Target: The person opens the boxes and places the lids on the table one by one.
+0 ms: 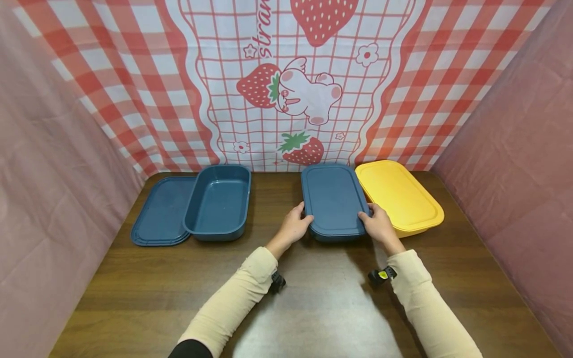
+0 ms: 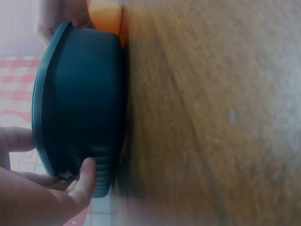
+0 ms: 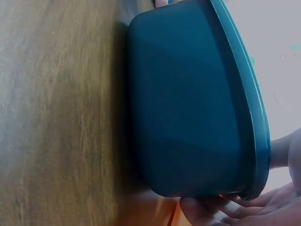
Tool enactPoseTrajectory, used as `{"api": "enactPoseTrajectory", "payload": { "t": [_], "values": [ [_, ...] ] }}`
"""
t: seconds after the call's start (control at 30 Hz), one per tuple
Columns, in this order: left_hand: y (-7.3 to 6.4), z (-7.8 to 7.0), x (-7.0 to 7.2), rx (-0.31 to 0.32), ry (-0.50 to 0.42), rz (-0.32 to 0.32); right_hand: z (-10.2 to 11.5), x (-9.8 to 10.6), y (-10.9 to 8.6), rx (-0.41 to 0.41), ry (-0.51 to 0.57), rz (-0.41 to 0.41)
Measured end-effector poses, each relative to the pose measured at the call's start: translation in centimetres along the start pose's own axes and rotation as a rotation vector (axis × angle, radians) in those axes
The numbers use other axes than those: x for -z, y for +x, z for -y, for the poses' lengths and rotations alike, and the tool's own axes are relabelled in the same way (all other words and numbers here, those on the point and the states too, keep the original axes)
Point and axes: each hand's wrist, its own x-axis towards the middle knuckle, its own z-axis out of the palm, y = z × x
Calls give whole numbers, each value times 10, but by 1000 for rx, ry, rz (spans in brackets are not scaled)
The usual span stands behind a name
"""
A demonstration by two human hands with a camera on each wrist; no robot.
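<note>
A blue lidded food container (image 1: 335, 201) stands on the table right of the middle in the head view. At its left side my left hand (image 1: 293, 226) grips it, thumb on the lid's edge and fingers along the wall below. My right hand (image 1: 378, 224) holds the opposite side, its thumb also at the lid's rim. The left wrist view shows the container's wall (image 2: 84, 94) with fingers touching it low on the side. In the right wrist view, the container (image 3: 188, 103) appears with its lid fitted along the rim. Its contents are hidden.
Just right of it is a yellow lidded container (image 1: 403, 196), set at an angle. To the left stands an open blue container (image 1: 219, 206), overlapping a blue lid (image 1: 163, 211) that lies flat. A patterned curtain (image 1: 286, 89) hangs behind the wooden table (image 1: 304, 308).
</note>
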Motion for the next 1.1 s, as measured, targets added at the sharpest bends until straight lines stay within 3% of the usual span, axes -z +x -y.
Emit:
{"api": "enactPoseTrajectory", "payload": {
  "t": [0.33,0.87,1.1],
  "values": [
    [-2,0,-2,14,5,-17,-5,-3,-1,-34,57,17],
    [-4,-1,1,39,-3,-10,-8,-6,-1,-22,57,37],
    [-1,0,1,59,-52,1,-10,-6,-1,-16,59,26]
  ]
}}
